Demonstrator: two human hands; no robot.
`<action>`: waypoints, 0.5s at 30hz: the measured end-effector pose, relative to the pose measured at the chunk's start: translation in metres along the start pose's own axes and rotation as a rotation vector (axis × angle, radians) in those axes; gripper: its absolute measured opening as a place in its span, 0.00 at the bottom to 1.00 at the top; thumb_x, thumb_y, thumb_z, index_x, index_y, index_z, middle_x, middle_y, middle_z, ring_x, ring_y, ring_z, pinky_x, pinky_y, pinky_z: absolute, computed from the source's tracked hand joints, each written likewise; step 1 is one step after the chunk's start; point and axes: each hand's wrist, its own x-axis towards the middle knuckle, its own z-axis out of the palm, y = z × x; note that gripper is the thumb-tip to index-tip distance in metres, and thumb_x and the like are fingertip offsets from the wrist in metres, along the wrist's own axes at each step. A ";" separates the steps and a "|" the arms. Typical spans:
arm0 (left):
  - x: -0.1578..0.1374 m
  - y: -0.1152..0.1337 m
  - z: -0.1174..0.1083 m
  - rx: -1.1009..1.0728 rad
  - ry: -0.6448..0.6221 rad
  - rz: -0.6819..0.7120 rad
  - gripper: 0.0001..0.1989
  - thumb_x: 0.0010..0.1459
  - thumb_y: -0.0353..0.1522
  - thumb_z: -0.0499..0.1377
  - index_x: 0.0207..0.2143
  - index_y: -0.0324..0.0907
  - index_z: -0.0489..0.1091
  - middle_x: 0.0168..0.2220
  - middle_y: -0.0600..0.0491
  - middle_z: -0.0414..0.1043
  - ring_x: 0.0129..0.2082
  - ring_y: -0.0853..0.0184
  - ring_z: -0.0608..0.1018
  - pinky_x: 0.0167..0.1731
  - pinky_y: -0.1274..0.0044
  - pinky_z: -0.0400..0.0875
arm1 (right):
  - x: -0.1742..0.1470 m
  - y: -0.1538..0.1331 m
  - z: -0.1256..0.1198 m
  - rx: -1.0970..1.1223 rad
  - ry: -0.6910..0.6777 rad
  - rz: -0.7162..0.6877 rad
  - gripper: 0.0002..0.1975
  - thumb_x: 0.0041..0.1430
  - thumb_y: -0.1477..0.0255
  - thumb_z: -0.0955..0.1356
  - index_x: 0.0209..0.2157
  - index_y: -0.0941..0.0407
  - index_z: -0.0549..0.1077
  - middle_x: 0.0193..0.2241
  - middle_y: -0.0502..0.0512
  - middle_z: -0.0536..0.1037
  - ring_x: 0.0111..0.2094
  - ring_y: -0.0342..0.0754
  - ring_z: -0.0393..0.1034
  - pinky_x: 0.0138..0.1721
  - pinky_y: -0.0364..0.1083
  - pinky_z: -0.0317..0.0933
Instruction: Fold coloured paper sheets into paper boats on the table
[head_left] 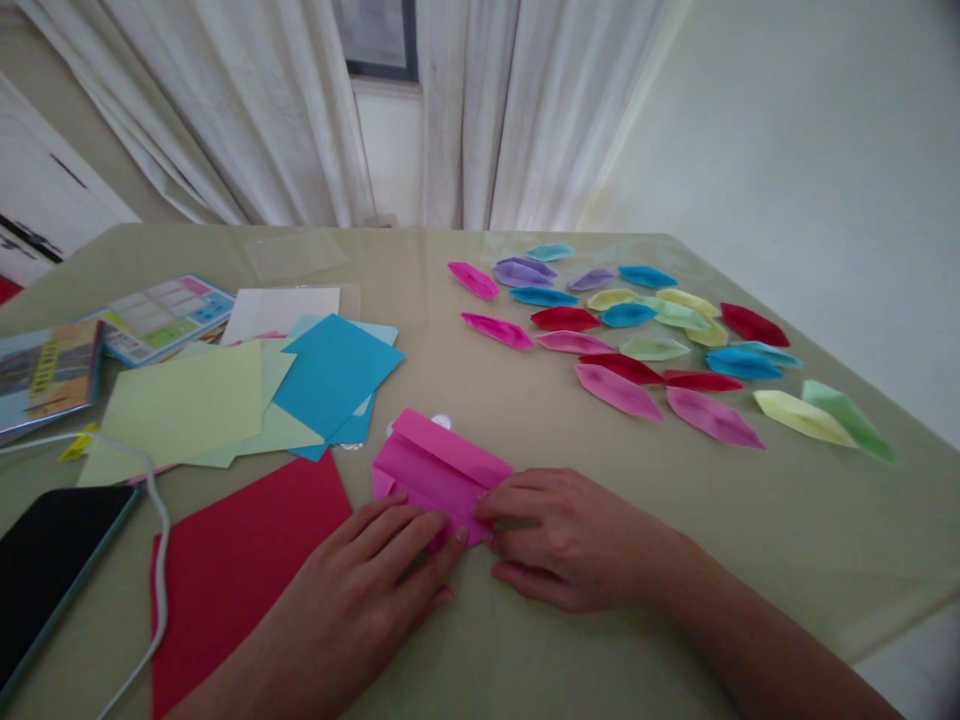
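A partly folded sheet of bright pink paper point(439, 462) lies on the table in front of me, a folded strip running along its far edge. My left hand point(379, 565) presses the near left part, fingertips together on the near edge. At the right end, my right hand point(559, 535) pinches the paper between thumb and fingers. The near edge is partly hidden under my fingers. Beside my left forearm is a flat red sheet point(247, 560). Blue sheets point(337, 370) lie just beyond it, left of the pink paper.
Several folded paper boats in many colours, among them a pink boat point(619, 391), spread over the far right of the table point(750, 520). Pale yellow sheets point(180, 405), a booklet point(49, 375), a phone point(60, 560) and a white cable point(160, 540) occupy the left side.
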 end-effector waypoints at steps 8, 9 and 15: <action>0.000 0.001 -0.002 0.000 0.002 -0.019 0.16 0.77 0.30 0.50 0.54 0.45 0.76 0.49 0.51 0.80 0.49 0.58 0.79 0.54 0.63 0.71 | 0.000 -0.001 -0.001 0.025 -0.002 0.018 0.13 0.74 0.68 0.67 0.36 0.56 0.80 0.47 0.57 0.82 0.48 0.50 0.76 0.53 0.50 0.67; 0.001 0.001 -0.002 0.001 0.003 -0.021 0.16 0.77 0.30 0.50 0.55 0.45 0.76 0.49 0.51 0.80 0.49 0.58 0.79 0.54 0.63 0.71 | 0.000 -0.001 -0.001 0.028 -0.007 0.018 0.13 0.74 0.68 0.67 0.36 0.56 0.80 0.47 0.57 0.83 0.49 0.50 0.76 0.53 0.50 0.67; 0.002 0.001 -0.002 -0.001 0.007 -0.023 0.16 0.76 0.30 0.50 0.55 0.45 0.76 0.48 0.52 0.80 0.49 0.58 0.79 0.53 0.64 0.71 | 0.000 -0.003 -0.002 0.034 -0.012 0.029 0.11 0.74 0.68 0.67 0.39 0.56 0.80 0.47 0.56 0.83 0.50 0.51 0.77 0.54 0.50 0.67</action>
